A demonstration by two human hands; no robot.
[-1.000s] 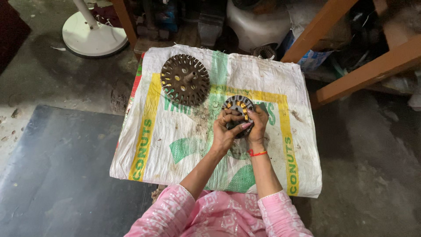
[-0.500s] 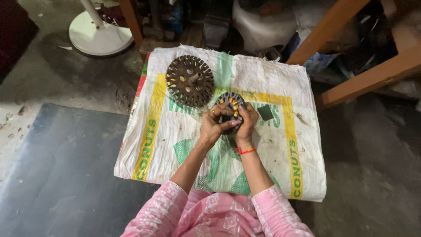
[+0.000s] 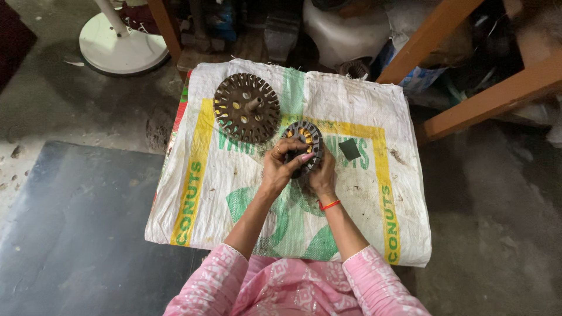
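My left hand (image 3: 283,167) and my right hand (image 3: 322,174) are both closed around a small slotted metal ring (image 3: 305,140), a motor core with yellow strips in its slots, held tilted just above a white woven sack (image 3: 363,193). A red thread band circles my right wrist. A larger round slotted metal disc (image 3: 246,108) with a short centre shaft lies flat on the sack, up and left of my hands. A small dark flat piece (image 3: 350,149) rests on the sack to the right of the ring.
The sack covers a low surface. A dark mat (image 3: 76,228) lies on the floor at left. A white round fan base (image 3: 120,50) stands at the upper left. Orange wooden beams (image 3: 480,93) and cluttered containers sit at the top and right.
My hands have kept hold of the ring and turned it slightly; my left fingers now reach further across its face. The view has shifted a little.
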